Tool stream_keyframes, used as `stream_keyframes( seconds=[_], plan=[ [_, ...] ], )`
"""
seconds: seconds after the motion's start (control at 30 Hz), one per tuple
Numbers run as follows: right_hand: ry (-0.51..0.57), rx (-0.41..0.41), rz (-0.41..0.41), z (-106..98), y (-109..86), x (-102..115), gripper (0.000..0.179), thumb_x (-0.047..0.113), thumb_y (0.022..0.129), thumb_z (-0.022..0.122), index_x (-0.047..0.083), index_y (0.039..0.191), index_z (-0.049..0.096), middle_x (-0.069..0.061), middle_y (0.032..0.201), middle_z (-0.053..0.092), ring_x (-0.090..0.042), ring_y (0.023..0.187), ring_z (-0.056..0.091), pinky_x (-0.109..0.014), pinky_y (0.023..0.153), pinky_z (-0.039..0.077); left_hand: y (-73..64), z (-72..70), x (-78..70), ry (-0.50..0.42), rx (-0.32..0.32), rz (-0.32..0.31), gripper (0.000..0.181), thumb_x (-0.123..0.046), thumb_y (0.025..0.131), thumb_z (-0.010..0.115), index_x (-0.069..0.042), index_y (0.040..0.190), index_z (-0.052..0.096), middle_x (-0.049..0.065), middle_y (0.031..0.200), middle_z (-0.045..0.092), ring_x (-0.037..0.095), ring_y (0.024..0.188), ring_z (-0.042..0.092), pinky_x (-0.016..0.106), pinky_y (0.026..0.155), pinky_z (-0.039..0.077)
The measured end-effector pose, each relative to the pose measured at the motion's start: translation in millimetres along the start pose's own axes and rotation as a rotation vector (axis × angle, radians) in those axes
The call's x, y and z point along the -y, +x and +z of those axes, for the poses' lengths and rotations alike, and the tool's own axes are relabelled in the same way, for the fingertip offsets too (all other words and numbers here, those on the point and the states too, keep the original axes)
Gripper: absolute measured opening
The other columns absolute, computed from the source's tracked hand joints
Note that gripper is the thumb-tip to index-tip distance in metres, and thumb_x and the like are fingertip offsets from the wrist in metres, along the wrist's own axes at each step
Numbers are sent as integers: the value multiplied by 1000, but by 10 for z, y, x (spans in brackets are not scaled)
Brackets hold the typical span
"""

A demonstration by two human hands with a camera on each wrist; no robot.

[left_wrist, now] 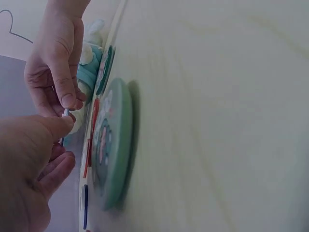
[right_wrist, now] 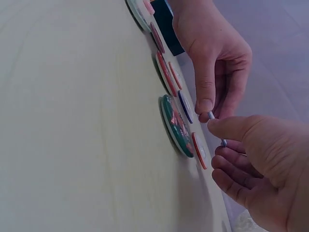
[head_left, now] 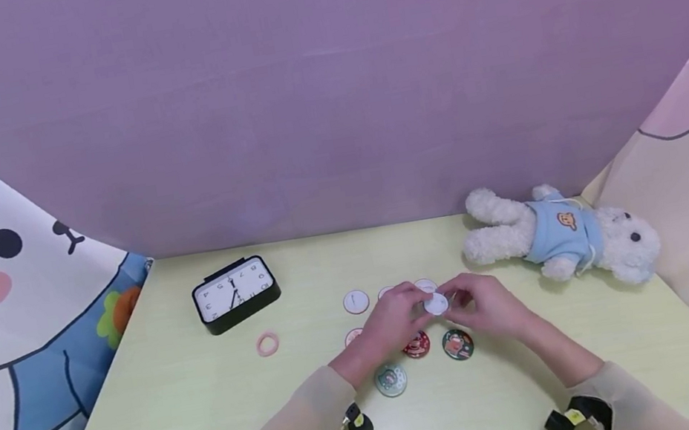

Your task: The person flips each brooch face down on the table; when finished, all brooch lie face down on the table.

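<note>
Above the table, a small white round disc (head_left: 436, 304) is pinched between both hands. My left hand (head_left: 394, 316) grips its left edge with thumb and fingers, and my right hand (head_left: 484, 306) pinches the right edge. Edge-on, the disc looks thin in both wrist views. Below the hands lie a red round badge (head_left: 417, 345), a dark green badge (right_wrist: 177, 126) and a light green badge (left_wrist: 113, 145). Beyond them are white discs, one (head_left: 355, 302) in full sight and others partly hidden behind the hands. A pinkish disc (head_left: 353, 335) shows partly beside the left wrist.
A black-framed clock (head_left: 237, 294) lies at the back left, with a pink ring (head_left: 266, 344) in front of it. At the back right a white plush toy in a blue shirt (head_left: 564, 233) lies on its back. A purple cloth (head_left: 326, 97) hangs behind the table (head_left: 181, 421).
</note>
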State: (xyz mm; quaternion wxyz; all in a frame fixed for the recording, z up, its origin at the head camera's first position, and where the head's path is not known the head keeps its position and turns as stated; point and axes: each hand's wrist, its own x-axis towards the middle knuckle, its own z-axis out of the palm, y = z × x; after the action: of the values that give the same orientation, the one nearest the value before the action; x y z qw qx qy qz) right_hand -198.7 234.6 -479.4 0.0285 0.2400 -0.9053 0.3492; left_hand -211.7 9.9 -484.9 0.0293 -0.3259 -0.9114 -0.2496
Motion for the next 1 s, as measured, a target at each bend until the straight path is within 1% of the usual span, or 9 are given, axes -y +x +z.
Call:
stream_keyframes(
  seconds=[0.1,0.27,0.4,0.6,0.8,0.9,1.0],
  plan=[
    [-24,21,6,24,0,-16,30,11,88,86,9,116,78,0,99,76,-15,87,70,-31,78,64,5,32,7,25,15,-2,32,-29,97,79,-14,126,77,0,121,77,13,113,72,24,106,57],
    [-52,62,29,51,-6,-37,30,13,88,87,9,117,78,2,95,72,-13,87,65,-25,76,58,7,45,-11,54,45,-19,30,-28,97,79,-14,124,78,0,120,79,14,114,72,25,107,57],
    [-69,86,32,68,-8,-41,30,14,89,86,9,117,78,3,93,69,-10,85,61,-23,75,55,12,66,-17,78,67,-27,29,-28,96,81,-13,122,79,0,119,79,15,114,72,24,106,57],
    [-88,86,16,94,-2,-36,30,14,89,86,8,117,78,2,92,69,-10,83,59,-22,73,53,32,102,-8,107,82,-25,28,-28,96,81,-13,119,80,-1,116,79,16,112,71,25,104,58],
    [-89,86,12,105,1,-35,31,14,88,86,7,118,78,2,91,67,-10,81,57,-21,71,50,54,95,0,100,106,-17,26,-29,98,79,-16,120,81,-3,114,80,14,109,69,23,102,57],
    [-84,88,8,103,-2,-39,31,13,89,85,7,118,78,2,91,66,-10,80,56,-21,70,50,61,75,-5,89,122,-16,26,-29,99,78,-15,121,80,-2,116,79,14,112,69,23,104,57],
    [-73,80,-1,86,-21,-45,28,10,91,82,8,118,78,2,92,68,-10,82,59,-22,72,53,52,55,-25,78,139,-28,27,-27,99,77,-15,124,79,-1,121,76,15,116,68,24,107,56]
  ],
)
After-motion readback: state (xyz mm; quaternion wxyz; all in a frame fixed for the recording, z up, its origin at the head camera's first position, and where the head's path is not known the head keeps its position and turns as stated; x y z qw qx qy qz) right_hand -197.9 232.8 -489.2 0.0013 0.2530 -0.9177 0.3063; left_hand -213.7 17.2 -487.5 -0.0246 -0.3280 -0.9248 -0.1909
